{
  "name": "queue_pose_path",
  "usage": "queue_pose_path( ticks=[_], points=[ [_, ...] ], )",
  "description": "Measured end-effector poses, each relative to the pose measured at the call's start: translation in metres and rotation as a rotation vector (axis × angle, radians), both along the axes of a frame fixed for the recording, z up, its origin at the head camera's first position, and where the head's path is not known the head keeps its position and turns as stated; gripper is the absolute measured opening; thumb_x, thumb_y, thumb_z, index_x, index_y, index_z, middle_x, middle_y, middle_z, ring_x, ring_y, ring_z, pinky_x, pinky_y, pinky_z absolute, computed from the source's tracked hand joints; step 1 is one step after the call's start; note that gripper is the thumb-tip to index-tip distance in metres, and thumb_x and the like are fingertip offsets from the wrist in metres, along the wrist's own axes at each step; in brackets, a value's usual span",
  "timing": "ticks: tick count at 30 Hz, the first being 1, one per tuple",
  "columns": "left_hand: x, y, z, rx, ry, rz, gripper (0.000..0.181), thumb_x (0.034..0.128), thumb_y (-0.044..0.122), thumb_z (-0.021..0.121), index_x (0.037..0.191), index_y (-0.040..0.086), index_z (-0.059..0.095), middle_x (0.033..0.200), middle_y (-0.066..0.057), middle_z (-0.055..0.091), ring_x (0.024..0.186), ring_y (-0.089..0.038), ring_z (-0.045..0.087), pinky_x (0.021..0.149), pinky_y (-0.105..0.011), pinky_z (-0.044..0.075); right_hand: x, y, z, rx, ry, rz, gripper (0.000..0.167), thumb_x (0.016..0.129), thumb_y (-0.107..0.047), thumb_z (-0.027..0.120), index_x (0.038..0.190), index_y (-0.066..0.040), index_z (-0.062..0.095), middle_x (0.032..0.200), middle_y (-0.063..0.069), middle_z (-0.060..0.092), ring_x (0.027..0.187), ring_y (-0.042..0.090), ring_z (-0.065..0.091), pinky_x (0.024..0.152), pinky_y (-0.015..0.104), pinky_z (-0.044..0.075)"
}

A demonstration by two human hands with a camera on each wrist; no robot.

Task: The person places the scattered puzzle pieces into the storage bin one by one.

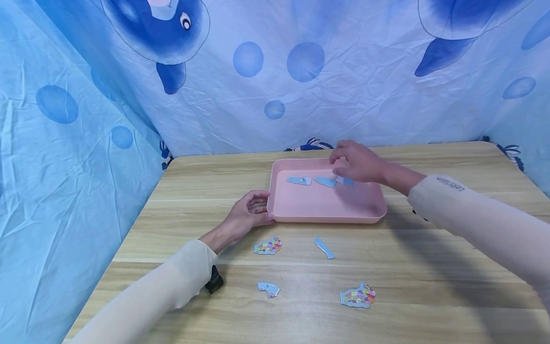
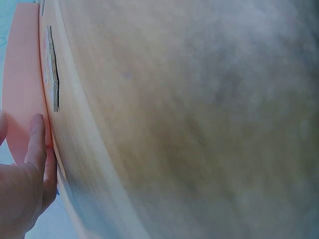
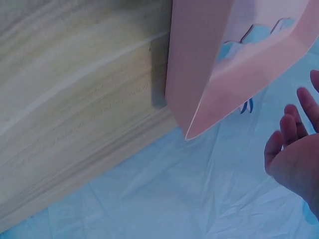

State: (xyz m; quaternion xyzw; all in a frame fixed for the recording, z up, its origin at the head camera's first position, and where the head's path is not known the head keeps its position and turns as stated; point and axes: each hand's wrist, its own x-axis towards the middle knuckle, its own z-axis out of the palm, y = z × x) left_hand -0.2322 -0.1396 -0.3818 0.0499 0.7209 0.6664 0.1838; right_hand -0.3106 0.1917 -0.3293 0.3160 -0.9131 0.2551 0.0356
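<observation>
A pink tray (image 1: 318, 205) stands on the table, with several light-blue puzzle pieces lying in a row inside, among them a left piece (image 1: 299, 181) and a middle piece (image 1: 325, 182). At the tray's front left corner, my left hand (image 1: 245, 215) grips the outer wall with bent fingers and thumb. My right hand (image 1: 356, 162) is above the back right part of the tray, its fingers loosely bent and apart. Just beneath it lies the right-hand piece (image 1: 345, 180), partly covered in the head view. Nothing shows between the right fingers in the right wrist view (image 3: 299, 144).
In front of the tray lie a multicoloured piece (image 1: 268, 246), a narrow blue strip (image 1: 324, 248), a small blue piece (image 1: 269, 289) and another multicoloured piece (image 1: 358, 295). Behind the wooden table (image 1: 206, 181) hangs a blue cloth (image 1: 343, 110) with whale pictures.
</observation>
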Motion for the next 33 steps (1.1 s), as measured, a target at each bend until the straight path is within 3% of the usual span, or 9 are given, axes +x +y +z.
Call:
queue_pose_path(
  ticks=[9,19,26,33],
  points=[
    [0.0,0.0,0.001,0.005,-0.009,0.004,0.065,0.0822,-0.008,0.07,0.139,0.003,0.041,0.139,-0.016,0.044,0.124,-0.032,0.051,0.088,-0.037,0.058,0.034,-0.009,0.003,-0.016,0.16,0.02,0.029,0.082,-0.015,0.073,0.109,-0.009,0.066,0.103,0.008,0.055,0.103,0.026,0.046,0.083,0.045,0.038],
    [0.0,0.001,0.001,0.007,-0.007,-0.001,0.065,0.0821,-0.009,0.07,0.139,0.003,0.04,0.139,-0.016,0.045,0.124,-0.033,0.05,0.088,-0.037,0.058,0.075,-0.019,-0.003,-0.041,0.211,0.147,0.031,0.083,-0.013,0.072,0.111,-0.013,0.061,0.107,0.002,0.051,0.104,0.022,0.046,0.09,0.048,0.037],
    [0.0,0.001,0.001,0.005,-0.006,-0.003,0.065,0.0822,-0.008,0.07,0.139,0.003,0.04,0.139,-0.016,0.045,0.124,-0.033,0.051,0.089,-0.037,0.058,0.094,-0.023,-0.005,-0.043,0.242,0.166,0.034,0.079,-0.009,0.069,0.112,-0.014,0.061,0.11,0.002,0.051,0.105,0.021,0.046,0.083,0.041,0.038],
    [-0.001,0.001,0.001,0.003,-0.009,0.004,0.065,0.0819,-0.009,0.07,0.138,0.003,0.041,0.138,-0.016,0.045,0.124,-0.033,0.051,0.089,-0.036,0.058,0.113,-0.023,-0.011,-0.027,0.226,0.201,0.037,0.08,-0.018,0.075,0.114,-0.016,0.06,0.114,0.001,0.051,0.105,0.019,0.046,0.086,0.039,0.039]
  ],
)
